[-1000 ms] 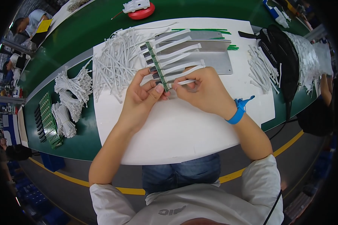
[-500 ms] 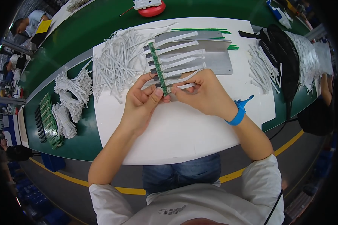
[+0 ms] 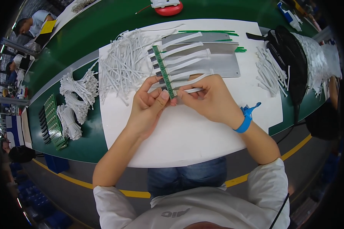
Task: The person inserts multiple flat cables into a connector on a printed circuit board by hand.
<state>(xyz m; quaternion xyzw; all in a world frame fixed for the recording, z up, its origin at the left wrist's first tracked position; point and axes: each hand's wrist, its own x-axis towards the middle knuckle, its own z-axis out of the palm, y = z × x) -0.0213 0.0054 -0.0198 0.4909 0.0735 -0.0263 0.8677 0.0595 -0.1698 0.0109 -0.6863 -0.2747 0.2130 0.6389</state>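
Observation:
Between thumb and fingers, my left hand [image 3: 151,101] grips the near end of a narrow green circuit board strip [image 3: 163,71]. Black connectors line the strip's left edge, and several white cables [image 3: 185,49] run out from its right edge. My right hand [image 3: 210,97] pinches the nearest white cable [image 3: 195,90] close to where it meets the board; the fingertips partly hide that joint. A blue wrist strap [image 3: 246,119] is around my right wrist. The far part of the board and its cables lie over a grey metal plate [image 3: 227,65].
Loose white cables [image 3: 122,65] are heaped at left on the white sheet [image 3: 179,141], and a smaller pile [image 3: 270,70] lies right. Cable bundles [image 3: 79,93] and green boards [image 3: 54,122] sit far left. A black bag [image 3: 288,57] stands right; a person [image 3: 34,23] sits far left.
The whole view has shifted slightly, so everything appears a little further right. Both hands keep their hold on the board and the cable, with hardly any movement between them.

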